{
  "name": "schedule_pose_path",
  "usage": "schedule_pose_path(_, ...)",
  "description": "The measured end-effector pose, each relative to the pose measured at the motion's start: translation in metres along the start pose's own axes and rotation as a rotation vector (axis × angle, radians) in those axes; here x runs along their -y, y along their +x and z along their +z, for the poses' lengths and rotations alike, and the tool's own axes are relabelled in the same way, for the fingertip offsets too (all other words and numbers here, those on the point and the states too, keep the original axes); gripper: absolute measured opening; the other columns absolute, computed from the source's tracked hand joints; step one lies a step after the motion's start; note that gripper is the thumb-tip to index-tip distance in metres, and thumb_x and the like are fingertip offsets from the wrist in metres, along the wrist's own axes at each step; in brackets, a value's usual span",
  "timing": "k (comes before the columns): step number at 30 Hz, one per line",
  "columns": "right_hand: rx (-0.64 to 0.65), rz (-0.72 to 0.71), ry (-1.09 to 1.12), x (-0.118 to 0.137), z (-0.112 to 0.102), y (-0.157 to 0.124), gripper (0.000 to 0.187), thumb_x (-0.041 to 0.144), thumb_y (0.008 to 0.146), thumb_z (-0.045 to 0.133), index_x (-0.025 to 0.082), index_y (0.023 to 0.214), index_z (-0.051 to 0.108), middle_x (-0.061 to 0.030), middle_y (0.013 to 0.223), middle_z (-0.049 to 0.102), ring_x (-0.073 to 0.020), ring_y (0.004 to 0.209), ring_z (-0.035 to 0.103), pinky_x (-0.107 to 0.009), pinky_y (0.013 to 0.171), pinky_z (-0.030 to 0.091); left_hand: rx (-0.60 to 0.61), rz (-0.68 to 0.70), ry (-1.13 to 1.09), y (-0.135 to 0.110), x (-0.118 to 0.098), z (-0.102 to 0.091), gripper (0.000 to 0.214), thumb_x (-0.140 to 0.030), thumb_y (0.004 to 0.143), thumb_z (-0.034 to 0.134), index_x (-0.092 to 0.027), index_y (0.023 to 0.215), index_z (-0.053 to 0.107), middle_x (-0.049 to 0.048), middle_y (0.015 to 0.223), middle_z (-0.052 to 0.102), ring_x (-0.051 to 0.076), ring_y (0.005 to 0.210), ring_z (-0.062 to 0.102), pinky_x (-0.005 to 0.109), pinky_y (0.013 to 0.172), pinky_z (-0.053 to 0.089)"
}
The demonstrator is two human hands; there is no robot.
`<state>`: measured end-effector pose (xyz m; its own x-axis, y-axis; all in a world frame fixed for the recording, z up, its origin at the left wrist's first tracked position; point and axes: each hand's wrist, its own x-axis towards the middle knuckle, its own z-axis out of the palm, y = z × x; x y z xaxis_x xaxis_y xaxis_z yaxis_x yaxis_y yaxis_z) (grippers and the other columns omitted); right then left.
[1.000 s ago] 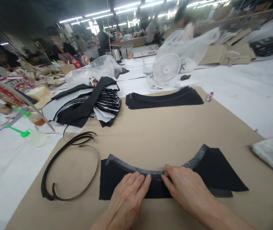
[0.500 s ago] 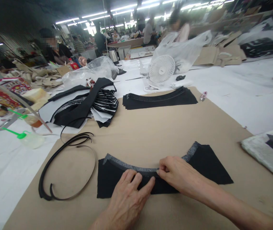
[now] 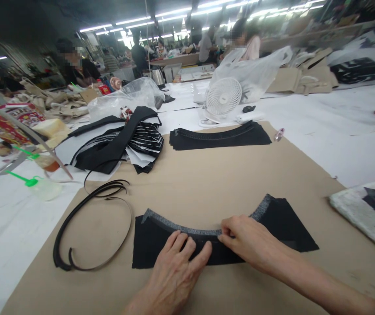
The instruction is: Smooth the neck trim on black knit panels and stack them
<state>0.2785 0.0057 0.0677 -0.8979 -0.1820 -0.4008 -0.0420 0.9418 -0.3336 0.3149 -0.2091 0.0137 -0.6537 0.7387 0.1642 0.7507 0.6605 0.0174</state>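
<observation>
- Pressing on the black cloth [image 3: 148, 249] with the left hand [image 3: 178, 271], with fingers spread apart.
- Pinching the grey edge [image 3: 171, 225] of this cloth with closed fingers of the right hand [image 3: 246, 238].
- Having the cloth under both hands, on brown paper [image 3: 187, 183] over the white desk [image 3: 306, 118].
- Having black strips [image 3: 63, 232] to the left, and a black stack [image 3: 220, 139] farther back, before the white fan [image 3: 223, 97].

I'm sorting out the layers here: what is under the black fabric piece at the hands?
The brown sheet shows around the black fabric piece, so it probably lies directly beneath. Its covered part cannot be seen, nor the fabric under the left hand and right hand.
</observation>
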Motion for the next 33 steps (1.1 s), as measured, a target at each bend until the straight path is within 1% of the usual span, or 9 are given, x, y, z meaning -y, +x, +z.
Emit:
schedule_pose_path(3, -0.008, -0.012, -0.007, 0.000, 0.003, 0.000, 0.021, 0.020, 0.082, 0.049, 0.018, 0.068, 0.064, -0.0047, 0.067, 0.067, -0.0166, 0.064, 0.061, -0.025, 0.053, 0.027, 0.019, -0.028, 0.004, 0.000, -0.001, 0.002, 0.044, -0.032, 0.092, 0.050, -0.024, 0.135, 0.043, 0.0019, 0.105, 0.060, 0.021, 0.104, 0.048, 0.038, 0.102, 0.032)
schedule_pose_path(7, -0.010, -0.006, -0.062, 0.002, 0.004, 0.000, 0.021, 0.020, 0.082, 0.049, 0.018, 0.069, 0.065, -0.0065, 0.069, 0.069, -0.0197, 0.067, 0.064, -0.026, 0.053, 0.027, 0.035, -0.036, 0.013, 0.000, -0.003, 0.004, 0.049, -0.035, 0.093, 0.048, -0.021, 0.139, 0.039, 0.0024, 0.108, 0.060, 0.021, 0.106, 0.049, 0.038, 0.103, 0.031)
schedule_pose_path(12, -0.019, -0.007, -0.094, 0.002, 0.004, -0.001, 0.023, 0.020, 0.084, 0.048, 0.017, 0.070, 0.067, -0.0091, 0.070, 0.070, -0.0236, 0.071, 0.067, -0.028, 0.055, 0.033, 0.038, -0.035, 0.022, -0.002, -0.004, 0.006, 0.047, -0.034, 0.096, 0.043, -0.021, 0.140, 0.037, 0.0036, 0.111, 0.060, 0.022, 0.109, 0.048, 0.039, 0.103, 0.029)
schedule_pose_path(16, -0.029, -0.009, -0.105, 0.002, 0.006, -0.002, 0.025, 0.023, 0.085, 0.047, 0.017, 0.073, 0.068, -0.0108, 0.073, 0.071, -0.0247, 0.074, 0.068, -0.028, 0.058, 0.038, 0.012, -0.041, 0.030, -0.002, -0.004, 0.008, 0.046, -0.033, 0.096, 0.042, -0.021, 0.140, 0.039, 0.0040, 0.111, 0.060, 0.022, 0.109, 0.048, 0.039, 0.104, 0.028)
schedule_pose_path(21, -0.036, -0.009, -0.189, 0.006, 0.006, -0.003, 0.027, 0.022, 0.086, 0.045, 0.016, 0.076, 0.069, -0.0133, 0.076, 0.071, -0.0273, 0.075, 0.069, -0.030, 0.059, 0.044, 0.001, -0.044, 0.040, -0.003, -0.005, 0.009, 0.045, -0.033, 0.096, 0.042, -0.020, 0.139, 0.040, 0.0049, 0.111, 0.060, 0.022, 0.109, 0.049, 0.039, 0.103, 0.030)
schedule_pose_path(25, -0.031, 0.016, -0.233, 0.011, 0.004, -0.007, 0.024, 0.022, 0.088, 0.046, 0.015, 0.080, 0.069, -0.0136, 0.078, 0.072, -0.0292, 0.077, 0.069, -0.032, 0.061, 0.047, -0.011, -0.036, 0.043, 0.000, -0.005, 0.003, 0.043, -0.031, 0.095, 0.044, -0.025, 0.138, 0.042, 0.0040, 0.108, 0.061, 0.022, 0.106, 0.050, 0.040, 0.101, 0.032)
schedule_pose_path(28, -0.033, 0.029, -0.244, 0.012, 0.001, -0.011, 0.023, 0.023, 0.090, 0.047, 0.016, 0.084, 0.068, -0.0127, 0.079, 0.072, -0.0301, 0.078, 0.069, -0.032, 0.060, 0.047, -0.011, -0.031, 0.038, 0.005, -0.007, -0.004, 0.042, -0.028, 0.093, 0.047, -0.028, 0.135, 0.046, 0.0026, 0.099, 0.062, 0.021, 0.098, 0.054, 0.040, 0.096, 0.036)
schedule_pose_path(30, -0.027, 0.038, -0.246, 0.014, -0.001, -0.013, 0.022, 0.024, 0.091, 0.047, 0.016, 0.086, 0.067, -0.0127, 0.079, 0.072, -0.0292, 0.078, 0.069, -0.031, 0.060, 0.046, -0.052, -0.050, 0.028, 0.010, -0.010, -0.006, 0.038, -0.027, 0.092, 0.047, -0.026, 0.130, 0.051, 0.0030, 0.096, 0.063, 0.021, 0.094, 0.055, 0.038, 0.091, 0.038)
schedule_pose_path(33, -0.009, 0.038, -0.241, 0.017, -0.006, -0.016, 0.021, 0.024, 0.091, 0.049, 0.015, 0.087, 0.067, -0.0141, 0.081, 0.071, -0.0273, 0.078, 0.069, -0.029, 0.061, 0.046, -0.220, -0.053, -0.006, 0.018, -0.018, -0.003, 0.032, -0.024, 0.095, 0.039, -0.022, 0.121, 0.058, 0.0057, 0.106, 0.064, 0.020, 0.099, 0.056, 0.035, 0.088, 0.039)
